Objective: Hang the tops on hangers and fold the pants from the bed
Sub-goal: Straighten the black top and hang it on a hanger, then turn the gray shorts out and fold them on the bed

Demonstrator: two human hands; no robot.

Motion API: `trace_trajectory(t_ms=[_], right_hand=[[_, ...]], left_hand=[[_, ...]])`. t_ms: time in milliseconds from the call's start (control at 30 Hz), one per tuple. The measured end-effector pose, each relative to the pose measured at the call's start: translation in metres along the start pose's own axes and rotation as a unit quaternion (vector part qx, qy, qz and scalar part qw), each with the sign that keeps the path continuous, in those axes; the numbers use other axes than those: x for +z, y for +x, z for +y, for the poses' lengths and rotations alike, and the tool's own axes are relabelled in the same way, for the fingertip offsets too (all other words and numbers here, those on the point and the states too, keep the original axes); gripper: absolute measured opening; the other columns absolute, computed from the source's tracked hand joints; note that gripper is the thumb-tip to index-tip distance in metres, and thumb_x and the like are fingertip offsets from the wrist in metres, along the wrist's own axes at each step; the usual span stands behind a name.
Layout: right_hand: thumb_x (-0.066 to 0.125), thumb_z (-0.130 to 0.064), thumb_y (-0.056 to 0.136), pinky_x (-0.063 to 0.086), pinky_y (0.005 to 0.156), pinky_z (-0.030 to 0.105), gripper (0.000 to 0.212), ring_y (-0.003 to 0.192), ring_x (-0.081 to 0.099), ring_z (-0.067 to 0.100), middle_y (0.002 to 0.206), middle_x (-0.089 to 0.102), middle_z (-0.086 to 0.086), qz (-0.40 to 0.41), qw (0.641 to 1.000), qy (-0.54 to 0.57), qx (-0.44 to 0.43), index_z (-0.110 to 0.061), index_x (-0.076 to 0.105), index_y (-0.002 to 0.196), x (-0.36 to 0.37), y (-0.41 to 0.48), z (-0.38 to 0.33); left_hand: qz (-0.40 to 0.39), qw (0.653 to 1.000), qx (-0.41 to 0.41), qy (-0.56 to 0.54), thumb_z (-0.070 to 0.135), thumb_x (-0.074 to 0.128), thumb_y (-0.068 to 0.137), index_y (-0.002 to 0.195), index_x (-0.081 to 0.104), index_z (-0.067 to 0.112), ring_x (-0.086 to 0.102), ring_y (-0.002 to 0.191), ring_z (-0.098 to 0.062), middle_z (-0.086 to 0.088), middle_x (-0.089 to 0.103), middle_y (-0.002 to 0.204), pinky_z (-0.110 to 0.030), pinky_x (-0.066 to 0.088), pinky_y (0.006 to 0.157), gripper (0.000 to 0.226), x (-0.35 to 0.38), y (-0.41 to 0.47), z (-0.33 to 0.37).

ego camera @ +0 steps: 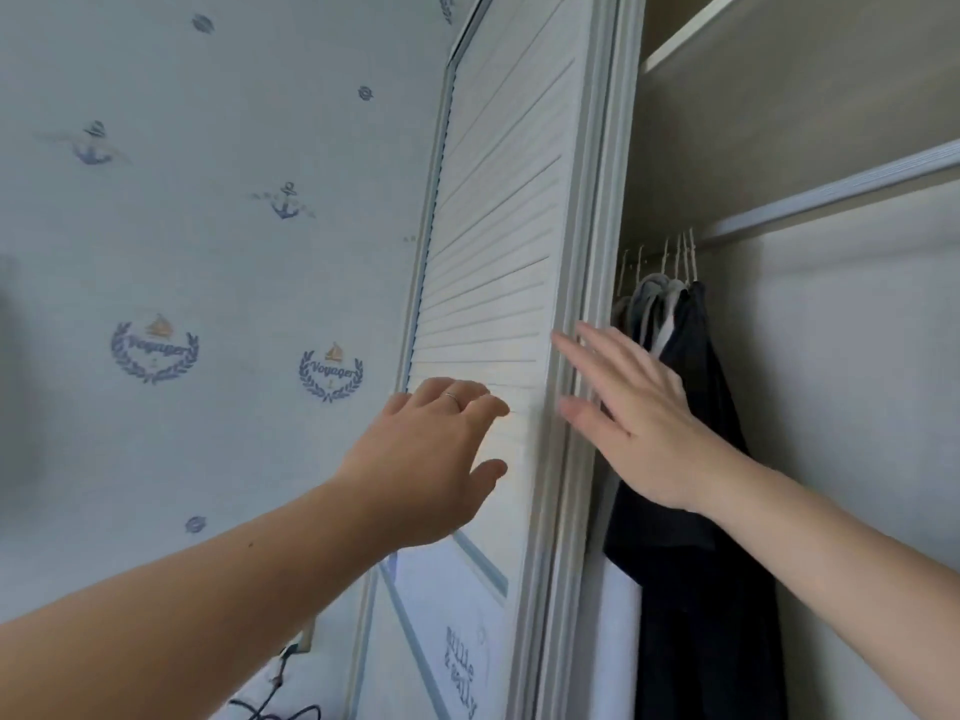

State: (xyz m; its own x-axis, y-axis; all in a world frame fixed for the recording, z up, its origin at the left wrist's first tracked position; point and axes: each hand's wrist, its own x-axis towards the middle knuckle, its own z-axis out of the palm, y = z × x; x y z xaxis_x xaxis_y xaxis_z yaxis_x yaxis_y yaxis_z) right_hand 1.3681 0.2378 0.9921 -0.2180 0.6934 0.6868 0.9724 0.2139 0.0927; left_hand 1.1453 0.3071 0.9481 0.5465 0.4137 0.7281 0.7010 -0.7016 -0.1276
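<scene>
"Where were the hands?"

"The left hand (pixel 431 459) was up against the white slatted wardrobe door (pixel 493 241). Its fingers were spread and bent a little, and it held nothing. It had a thin ring (pixel 453 400) on one finger."

"And the other one?"

"The right hand (pixel 639 423) was at the door's edge. Its fingers were straight and flat, and it held nothing too. It looked blurry, so I could not tell if it really touched the door."

"Where were the tops?"

"A dark navy cloth top (pixel 696 485) hung inside the open wardrobe, just behind the right hand. Some grey cloth tops (pixel 655 298) hung beside it, nearer the door. Their pale hanger hooks (pixel 678 254) sat on the silver metal rail (pixel 831 197)."

"What was on the left?"

"Pale blue wallpaper (pixel 208 241) with little anchors and boats, and a black cable (pixel 270 711) low down."
</scene>
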Motion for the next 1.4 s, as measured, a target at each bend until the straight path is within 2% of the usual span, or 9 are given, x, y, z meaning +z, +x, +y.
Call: trace_trajectory(t_ms=[133,267,567,700,833,967,1133,1267,1400], right_hand=[[0.003,-0.08,0.084,-0.01,0.121,0.04,0.072,0.147,-0.026,0.001,0.164,-0.016,-0.023,-0.043,0.998,0.012,-0.052,-0.057,-0.01,0.151,0.034,-0.008,-0.094],[0.0,-0.083,0.082,-0.011,0.121,0.04,0.075,0.146,-0.028,-0.001,0.163,-0.017,-0.025,-0.083,0.987,0.078,-0.11,-0.056,-0.012,0.151,0.064,-0.022,-0.199],[0.003,-0.081,0.086,-0.015,0.121,0.038,0.068,0.144,-0.029,-0.005,0.16,-0.018,-0.03,-0.158,0.916,0.225,-0.293,-0.059,-0.015,0.148,0.123,-0.068,-0.46],[0.006,-0.082,0.084,-0.017,0.12,0.034,0.069,0.145,-0.027,-0.006,0.162,-0.014,-0.029,-0.202,0.861,0.3,-0.358,-0.062,-0.011,0.148,0.148,-0.1,-0.571],[0.011,-0.08,0.088,-0.015,0.122,0.038,0.068,0.148,-0.022,-0.002,0.165,-0.008,-0.025,-0.242,0.817,0.327,-0.408,-0.059,-0.008,0.15,0.172,-0.138,-0.666],[0.0,-0.085,0.082,-0.012,0.121,0.04,0.077,0.15,-0.018,0.003,0.165,-0.01,-0.024,-0.282,0.781,0.329,-0.45,-0.054,-0.012,0.152,0.2,-0.185,-0.746],[0.0,-0.087,0.078,-0.01,0.12,0.042,0.081,0.151,-0.017,0.004,0.165,-0.012,-0.023,-0.354,0.74,0.343,-0.458,-0.054,-0.012,0.152,0.239,-0.231,-0.829],[-0.006,-0.091,0.073,-0.011,0.12,0.043,0.086,0.15,-0.019,0.003,0.164,-0.014,-0.024,-0.403,0.71,0.339,-0.467,-0.055,-0.013,0.151,0.278,-0.252,-0.882],[-0.007,-0.091,0.071,-0.009,0.119,0.041,0.085,0.151,-0.016,0.004,0.164,-0.013,-0.024,-0.446,0.69,0.33,-0.466,-0.057,-0.016,0.148,0.312,-0.252,-0.933]], left_hand=[[-0.049,0.996,-0.064,0.035,0.066,0.025,0.096,0.155,0.016,0.039,-0.003,0.153,-0.016,0.008,0.008,0.167,-0.041,0.007,0.122,0.066,-0.034,-0.089,-0.051],[-0.096,0.983,-0.142,0.063,0.073,0.014,0.092,0.157,0.003,0.042,-0.018,0.152,-0.014,0.011,-0.007,0.168,-0.042,-0.005,0.122,0.073,-0.083,-0.197,-0.096],[-0.153,0.916,-0.337,0.156,0.077,0.008,0.087,0.156,-0.001,0.045,-0.019,0.152,-0.017,0.009,-0.008,0.168,-0.045,-0.006,0.122,0.077,-0.221,-0.459,-0.144],[-0.17,0.863,-0.428,0.206,0.073,0.013,0.091,0.158,0.003,0.043,-0.016,0.153,-0.02,0.007,-0.006,0.169,-0.047,-0.004,0.123,0.074,-0.273,-0.579,-0.133],[-0.17,0.792,-0.538,0.232,0.075,0.002,0.088,0.158,0.001,0.04,-0.016,0.153,-0.021,0.007,-0.008,0.168,-0.049,-0.003,0.124,0.078,-0.309,-0.688,-0.103],[-0.18,0.711,-0.636,0.241,0.076,0.001,0.087,0.157,-0.008,0.042,-0.025,0.151,-0.021,0.008,-0.018,0.167,-0.05,-0.009,0.123,0.079,-0.317,-0.781,-0.069],[-0.172,0.612,-0.745,0.202,0.082,-0.004,0.08,0.153,-0.018,0.047,-0.035,0.147,-0.017,0.013,-0.028,0.163,-0.049,-0.015,0.121,0.083,-0.31,-0.867,-0.049],[-0.165,0.557,-0.793,0.183,0.085,-0.008,0.076,0.153,-0.018,0.048,-0.034,0.147,-0.016,0.014,-0.027,0.163,-0.048,-0.015,0.121,0.085,-0.304,-0.921,-0.069],[-0.162,0.525,-0.819,0.166,0.087,-0.009,0.075,0.154,-0.014,0.049,-0.03,0.149,-0.015,0.014,-0.021,0.165,-0.049,-0.013,0.121,0.087,-0.303,-0.96,-0.11]])
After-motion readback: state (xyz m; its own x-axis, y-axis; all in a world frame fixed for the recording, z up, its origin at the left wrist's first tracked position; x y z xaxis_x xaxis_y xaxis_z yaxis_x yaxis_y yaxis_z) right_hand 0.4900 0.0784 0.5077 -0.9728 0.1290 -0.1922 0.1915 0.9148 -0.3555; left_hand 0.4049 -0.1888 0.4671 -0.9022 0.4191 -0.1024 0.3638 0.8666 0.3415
